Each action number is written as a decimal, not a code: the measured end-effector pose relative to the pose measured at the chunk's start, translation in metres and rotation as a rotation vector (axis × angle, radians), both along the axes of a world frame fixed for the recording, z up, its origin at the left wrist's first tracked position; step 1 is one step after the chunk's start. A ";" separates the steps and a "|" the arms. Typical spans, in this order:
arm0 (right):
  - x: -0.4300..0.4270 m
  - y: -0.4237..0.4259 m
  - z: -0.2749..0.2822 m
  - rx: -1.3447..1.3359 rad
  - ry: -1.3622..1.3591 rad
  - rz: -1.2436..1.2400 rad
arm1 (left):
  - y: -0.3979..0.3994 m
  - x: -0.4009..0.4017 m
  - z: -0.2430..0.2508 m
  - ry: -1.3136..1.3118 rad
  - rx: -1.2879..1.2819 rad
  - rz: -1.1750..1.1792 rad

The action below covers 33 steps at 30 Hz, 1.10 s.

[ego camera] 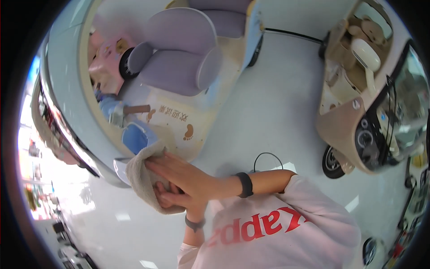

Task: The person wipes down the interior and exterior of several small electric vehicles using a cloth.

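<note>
A grey cloth [142,181] is folded between my two hands, beside the front of a light-blue and cream electric three-wheeler [69,67]. My right hand [184,175] lies over the cloth with its fingers stretched along it. Lower down, my left hand [169,196] has its fingers curled against the cloth's inner side, partly hidden by the right hand. Just beyond the cloth is a blue plastic part [136,138], likely a mirror, near a brown handlebar grip [136,109]. Whether the cloth touches the vehicle, I cannot tell.
A purple padded seat [181,50] stands on the three-wheeler's footprint-marked floor mat [171,124]. Behind it shows a pink vehicle [109,60]. To the right is a beige cabin scooter [339,124] with a teddy bear [369,30] inside. Glossy pale floor [268,101] lies between the vehicles.
</note>
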State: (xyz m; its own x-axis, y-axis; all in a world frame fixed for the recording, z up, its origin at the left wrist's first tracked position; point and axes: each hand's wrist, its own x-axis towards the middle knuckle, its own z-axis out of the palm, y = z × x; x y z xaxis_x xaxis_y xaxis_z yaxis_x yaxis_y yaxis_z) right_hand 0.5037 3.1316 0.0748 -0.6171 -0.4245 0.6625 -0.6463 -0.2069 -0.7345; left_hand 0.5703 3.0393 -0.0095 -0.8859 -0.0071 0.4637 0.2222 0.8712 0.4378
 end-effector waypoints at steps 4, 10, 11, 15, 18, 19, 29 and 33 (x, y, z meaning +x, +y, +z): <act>-0.002 0.009 -0.008 -0.003 -0.026 0.158 | 0.020 0.001 -0.003 0.012 0.018 0.173; -0.021 0.031 -0.044 0.037 -0.077 0.346 | 0.052 -0.034 -0.018 0.016 0.040 0.215; -0.032 0.035 -0.052 0.046 -0.098 0.336 | 0.057 -0.047 -0.020 0.018 0.039 0.195; -0.104 0.071 -0.044 0.358 -0.682 0.264 | 0.083 -0.118 -0.028 0.031 0.062 0.061; -0.153 0.069 -0.070 0.122 -0.549 -0.113 | 0.099 -0.177 -0.021 0.089 0.048 -0.028; -0.170 0.076 -0.072 0.131 -0.537 -0.126 | 0.105 -0.199 -0.019 0.108 0.050 -0.065; -0.285 0.185 -0.083 -0.242 -0.932 -0.509 | 0.163 -0.346 -0.011 -0.122 0.087 -0.574; -0.332 0.220 -0.098 -0.338 -0.942 -0.532 | 0.188 -0.399 -0.014 -0.122 0.054 -0.676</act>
State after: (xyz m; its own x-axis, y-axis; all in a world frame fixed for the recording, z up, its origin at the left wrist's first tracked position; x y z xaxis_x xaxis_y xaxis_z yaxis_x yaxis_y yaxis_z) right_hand 0.1716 3.3518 -0.0228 -0.9796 0.1528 -0.1308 0.0699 -0.3511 -0.9337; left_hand 0.1718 3.2274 -0.0234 -0.7498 0.5450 0.3751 0.6555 0.5348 0.5332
